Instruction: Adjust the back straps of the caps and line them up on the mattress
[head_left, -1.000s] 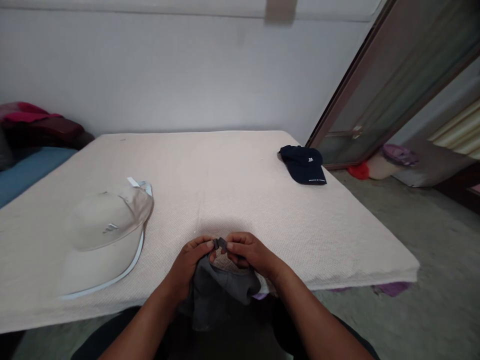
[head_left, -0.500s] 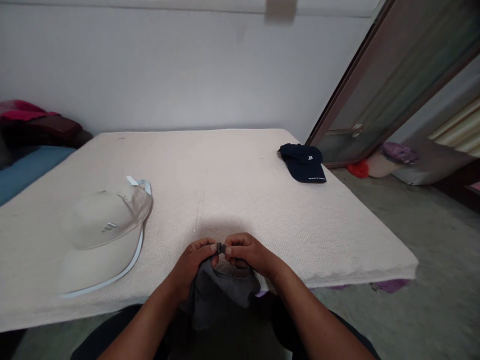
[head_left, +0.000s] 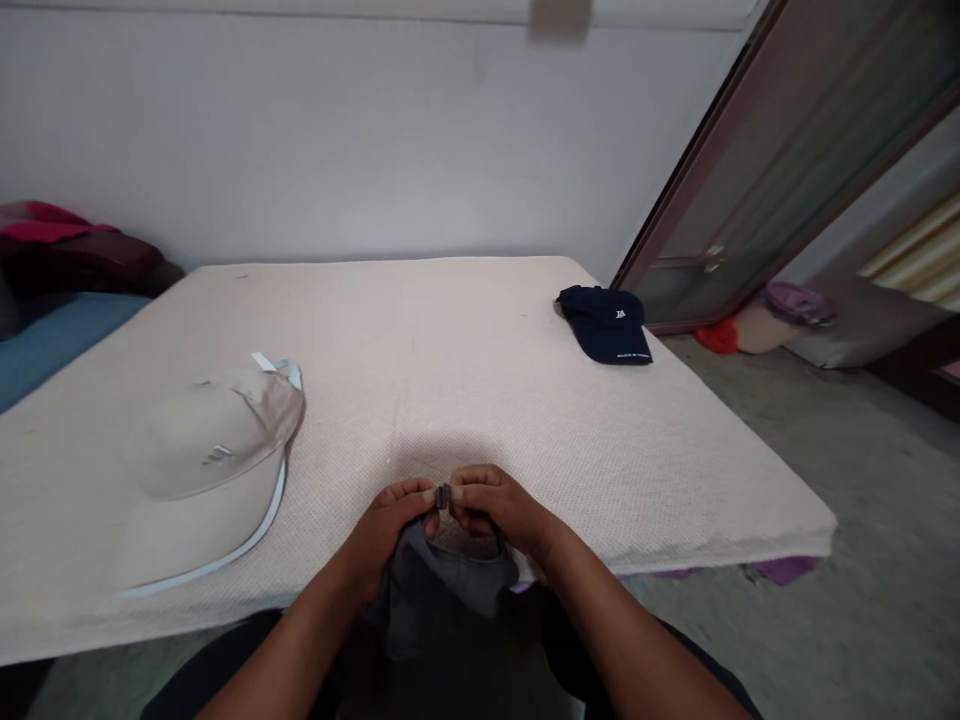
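A dark grey cap [head_left: 457, 585] hangs at the near edge of the bed, its back opening facing up and its lower part lost in shadow. My left hand [head_left: 386, 520] pinches one end of its back strap. Opposite it, my right hand [head_left: 499, 505] pinches the other end. Between the fingertips the small dark strap buckle [head_left: 442, 496] shows, its two sides touching or nearly so; whether it is fastened I cannot tell. Left of my hands lies a beige cap [head_left: 214, 450] with a pale-edged brim. Farther off, a navy cap [head_left: 606, 325] rests near the right edge.
A cream textured cover [head_left: 420, 340] spreads over the bed up to the wall [head_left: 360, 140]. Folded cloths [head_left: 82, 250] are piled at the far left. Right of the bed are a framed glass door [head_left: 705, 230] and the grey floor [head_left: 885, 480].
My fingertips have come slightly closer, and the gap between the buckle's two sides has narrowed. Both other caps lie as before.
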